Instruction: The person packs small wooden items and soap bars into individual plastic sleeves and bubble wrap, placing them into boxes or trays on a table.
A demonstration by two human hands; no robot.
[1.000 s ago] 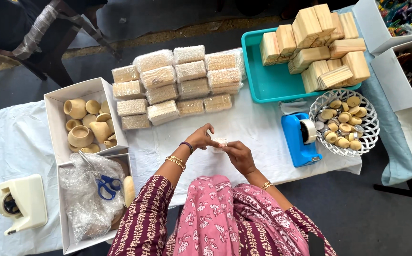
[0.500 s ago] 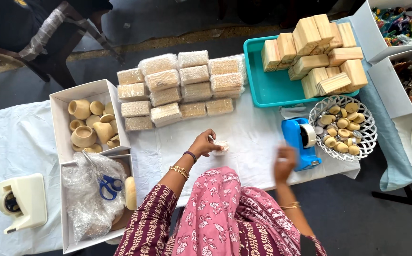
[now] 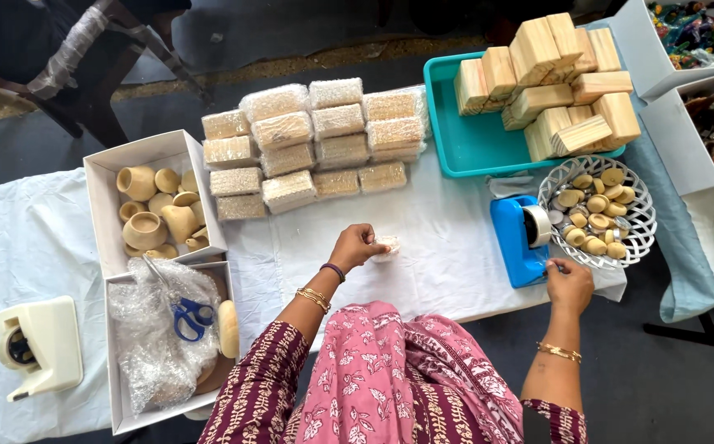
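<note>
Bubble-wrapped piece (image 3: 386, 244) mid-frame: keep your left hand (image 3: 355, 247) grip closed on it against the counter (image 3: 447, 255); right hand (image 3: 569, 284) pinching at blue tape dispenser (image 3: 517, 238), pull tape straight, lower right

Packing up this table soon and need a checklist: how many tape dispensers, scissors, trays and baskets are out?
Tape dispensers: 2 (blue, cream)
Scissors: 1
Teal tray: 1
White basket: 1
Total: 5
</note>
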